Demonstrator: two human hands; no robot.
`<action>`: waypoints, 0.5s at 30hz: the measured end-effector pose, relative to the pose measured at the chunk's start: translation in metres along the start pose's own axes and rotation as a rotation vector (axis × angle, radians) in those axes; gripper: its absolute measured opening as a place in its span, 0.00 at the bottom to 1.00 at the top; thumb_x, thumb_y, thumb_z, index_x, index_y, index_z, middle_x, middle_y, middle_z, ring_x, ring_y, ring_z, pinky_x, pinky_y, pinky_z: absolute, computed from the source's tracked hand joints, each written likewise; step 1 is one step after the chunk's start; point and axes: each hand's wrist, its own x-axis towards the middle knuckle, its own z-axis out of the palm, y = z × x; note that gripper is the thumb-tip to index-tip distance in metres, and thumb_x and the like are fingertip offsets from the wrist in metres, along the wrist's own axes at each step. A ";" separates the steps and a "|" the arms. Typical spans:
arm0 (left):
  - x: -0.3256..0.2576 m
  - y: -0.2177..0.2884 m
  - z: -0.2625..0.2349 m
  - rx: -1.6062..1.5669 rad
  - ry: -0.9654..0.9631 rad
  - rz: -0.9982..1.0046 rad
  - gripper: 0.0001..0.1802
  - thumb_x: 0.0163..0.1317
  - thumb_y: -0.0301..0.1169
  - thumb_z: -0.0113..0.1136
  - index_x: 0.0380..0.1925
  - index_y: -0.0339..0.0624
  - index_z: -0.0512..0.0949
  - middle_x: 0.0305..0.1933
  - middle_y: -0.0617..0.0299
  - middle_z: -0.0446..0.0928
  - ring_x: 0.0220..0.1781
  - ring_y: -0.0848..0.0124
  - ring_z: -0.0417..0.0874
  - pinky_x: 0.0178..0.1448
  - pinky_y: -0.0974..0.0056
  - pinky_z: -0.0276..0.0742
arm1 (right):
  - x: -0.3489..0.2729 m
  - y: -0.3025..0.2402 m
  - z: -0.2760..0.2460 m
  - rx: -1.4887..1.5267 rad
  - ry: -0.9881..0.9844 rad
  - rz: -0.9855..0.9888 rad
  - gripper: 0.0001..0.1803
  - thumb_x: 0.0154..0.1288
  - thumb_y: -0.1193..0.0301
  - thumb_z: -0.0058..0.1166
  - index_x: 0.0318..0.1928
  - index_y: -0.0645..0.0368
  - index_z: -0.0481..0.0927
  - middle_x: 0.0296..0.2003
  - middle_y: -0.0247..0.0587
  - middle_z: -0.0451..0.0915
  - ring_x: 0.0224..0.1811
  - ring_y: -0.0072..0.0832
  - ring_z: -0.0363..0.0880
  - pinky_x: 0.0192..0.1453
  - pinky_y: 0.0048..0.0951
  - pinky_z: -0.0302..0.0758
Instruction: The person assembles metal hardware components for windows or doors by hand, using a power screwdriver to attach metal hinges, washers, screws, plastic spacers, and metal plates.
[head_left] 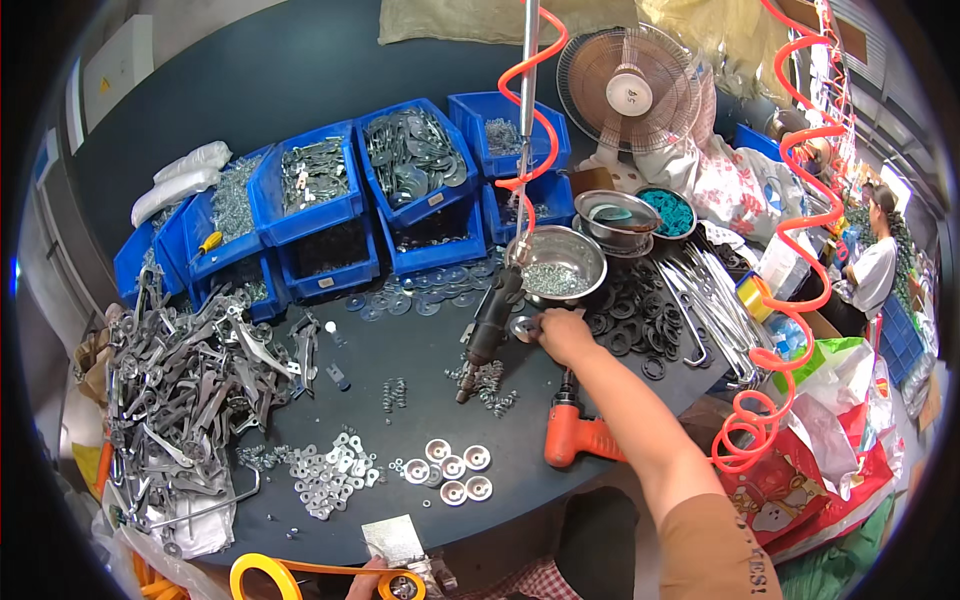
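My right hand [562, 336] reaches to the middle of the dark table, its fingers pinched on a round metal disc [522, 328]. Just left of it hangs a dark power screwdriver [491, 325], nose down, on a metal rod. At the bottom edge my left hand [368, 580] is mostly cut off; its visible fingers press on a yellow strip [330, 568]. A large yellow ring [265, 578] is at one end of this strip and a smaller ring [402, 585] holding a metal piece at the other. Several shiny metal cups [452, 467] lie nearby.
Blue bins [310, 215] of metal parts line the back. Metal levers [190, 400] heap at left, flat tabs [328, 475] nearer me. An orange drill [578, 436] lies below my right forearm. Black rings [640, 312], metal rods [705, 310], a steel bowl [590, 245] and red coiled hose [800, 210] are right.
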 end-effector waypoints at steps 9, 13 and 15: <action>-0.004 0.003 0.001 -0.104 0.009 -0.098 0.30 0.48 0.27 0.63 0.52 0.33 0.63 0.49 0.54 0.70 0.51 0.65 0.70 0.55 0.64 0.66 | 0.013 -0.021 -0.010 0.221 -0.052 0.363 0.20 0.41 0.60 0.62 0.35 0.58 0.79 0.35 0.48 0.78 0.39 0.40 0.77 0.43 0.35 0.73; -0.004 -0.017 0.002 -0.081 -0.019 -0.047 0.32 0.47 0.22 0.62 0.54 0.34 0.61 0.51 0.54 0.68 0.53 0.65 0.69 0.57 0.63 0.65 | -0.047 -0.047 -0.061 1.010 0.005 0.356 0.18 0.53 0.57 0.56 0.25 0.62 0.77 0.18 0.32 0.73 0.21 0.20 0.69 0.25 0.23 0.65; -0.008 -0.018 -0.002 -0.033 0.006 -0.040 0.34 0.43 0.26 0.64 0.53 0.35 0.62 0.50 0.54 0.68 0.54 0.64 0.69 0.58 0.61 0.64 | -0.079 -0.067 -0.077 1.480 -0.342 0.394 0.17 0.62 0.56 0.47 0.29 0.57 0.74 0.15 0.25 0.66 0.14 0.13 0.59 0.17 0.16 0.54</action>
